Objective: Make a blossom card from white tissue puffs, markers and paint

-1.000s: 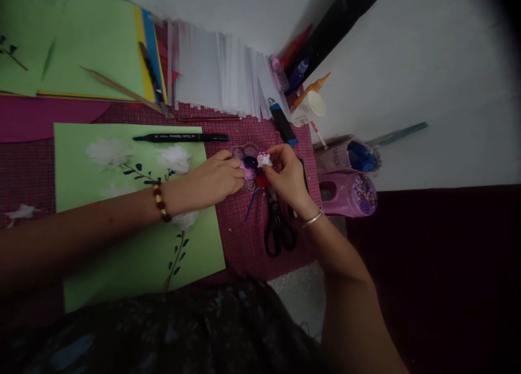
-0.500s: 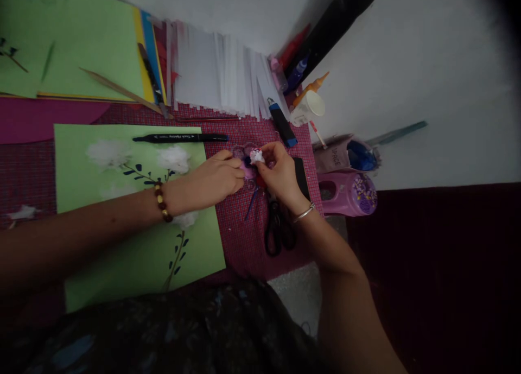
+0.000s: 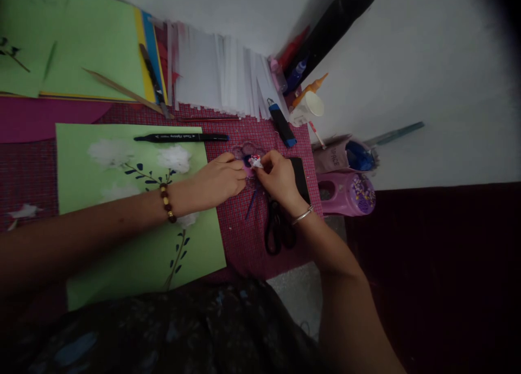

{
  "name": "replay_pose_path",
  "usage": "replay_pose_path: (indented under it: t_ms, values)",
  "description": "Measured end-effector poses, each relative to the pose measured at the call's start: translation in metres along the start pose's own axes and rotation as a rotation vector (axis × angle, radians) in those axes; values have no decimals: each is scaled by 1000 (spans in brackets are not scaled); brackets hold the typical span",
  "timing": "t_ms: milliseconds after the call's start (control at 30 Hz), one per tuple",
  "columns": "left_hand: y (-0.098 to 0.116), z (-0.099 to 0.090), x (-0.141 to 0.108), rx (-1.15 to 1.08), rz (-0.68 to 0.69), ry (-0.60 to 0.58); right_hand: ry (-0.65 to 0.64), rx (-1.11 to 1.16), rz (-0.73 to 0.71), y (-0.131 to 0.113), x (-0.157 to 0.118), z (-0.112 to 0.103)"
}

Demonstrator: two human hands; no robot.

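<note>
My right hand (image 3: pixel 280 179) pinches a small crumpled white wad (image 3: pixel 255 161), paper or tissue, with pink-red marks on it. Its tip is over a clear flower-shaped paint palette (image 3: pixel 249 146) holding dark blue and pink paint; whether it touches the paint I cannot tell. My left hand (image 3: pixel 217 181) has its fingers curled at the palette's left edge, partly hiding it. Under my left forearm lies a light green sheet (image 3: pixel 122 254) with fluffy white blossoms, dark blue leaves and brown stems. Black-handled scissors (image 3: pixel 273 235) lie below my right hand, partly covered by it.
A black marker (image 3: pixel 183 138) crosses the sheet's top edge. Behind are white paper strips (image 3: pixel 203 70), a blue-black cutter (image 3: pixel 281 123), a paper cup (image 3: pixel 314 103) and paint bottles (image 3: pixel 297 75). A pink container (image 3: pixel 345 194) stands beyond the table's right edge.
My right hand has shifted slightly down and left with the wad, which is turned to show more of its pink-red side. My left hand remains at the palette.
</note>
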State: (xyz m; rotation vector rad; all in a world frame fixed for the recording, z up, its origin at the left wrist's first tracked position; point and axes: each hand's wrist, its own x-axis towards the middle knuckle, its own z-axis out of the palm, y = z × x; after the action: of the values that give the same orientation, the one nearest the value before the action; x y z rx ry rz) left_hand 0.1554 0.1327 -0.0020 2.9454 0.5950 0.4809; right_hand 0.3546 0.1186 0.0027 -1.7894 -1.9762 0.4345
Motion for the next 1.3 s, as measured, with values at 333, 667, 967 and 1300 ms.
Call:
replay_pose_path:
  t_ms: [333,667,967,1300]
  values:
    - [2,7,3,59,6,-8,179,201,68,-5,14,7]
    - [4,0,4,93,45,-7,167,624,246,19,9,-15]
    - [3,-2,2,135,78,-42,148,829,358,35,2,-26]
    - [2,-3,4,147,77,-77,148,585,139,23,9,-3]
